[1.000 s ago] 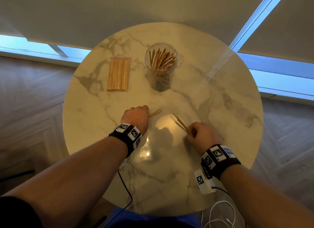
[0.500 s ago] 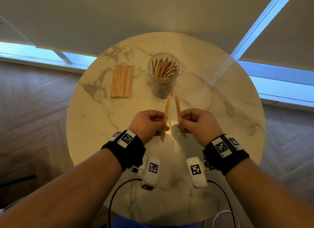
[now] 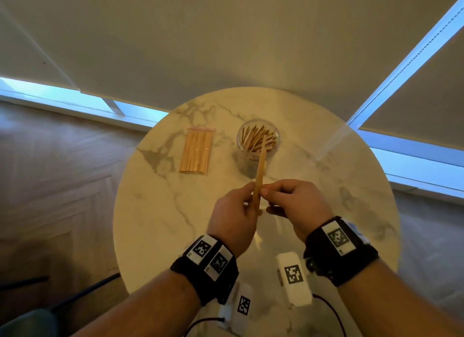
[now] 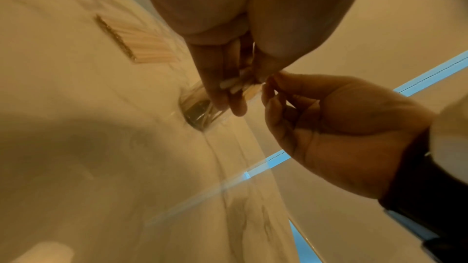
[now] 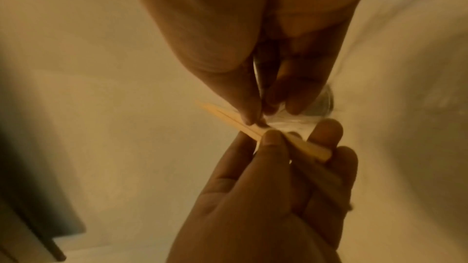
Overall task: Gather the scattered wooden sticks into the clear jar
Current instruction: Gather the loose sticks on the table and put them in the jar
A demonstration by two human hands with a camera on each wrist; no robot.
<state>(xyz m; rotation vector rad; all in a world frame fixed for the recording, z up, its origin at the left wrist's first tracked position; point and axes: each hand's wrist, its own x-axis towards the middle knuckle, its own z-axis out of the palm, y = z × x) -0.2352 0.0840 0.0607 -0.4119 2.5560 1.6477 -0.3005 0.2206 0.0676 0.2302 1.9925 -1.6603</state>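
Several wooden sticks (image 3: 259, 171) stand as one upright bundle above the round marble table (image 3: 163, 223). My left hand (image 3: 247, 195) grips the bundle's lower end, thumb on top (image 5: 271, 139). My right hand (image 3: 270, 193) meets it from the right and pinches the same bundle with thumb and forefinger (image 5: 250, 119). The stick ends (image 4: 231, 85) show between my left fingers. The clear jar (image 3: 247, 161) stands just beyond the hands, upright, with many sticks in it. The bundle's tips overlap the jar's mouth in the head view.
A clear bag of sticks (image 3: 197, 151) with a pink seal lies flat to the left of the jar. White wrist cameras (image 3: 293, 276) and their cables hang over the table's near edge. Wooden floor surrounds the table; window blinds rise behind it.
Both hands lifted their sticks off the table and came together. The two separate bundles are now one bundle held between the hands, nearer the jar.
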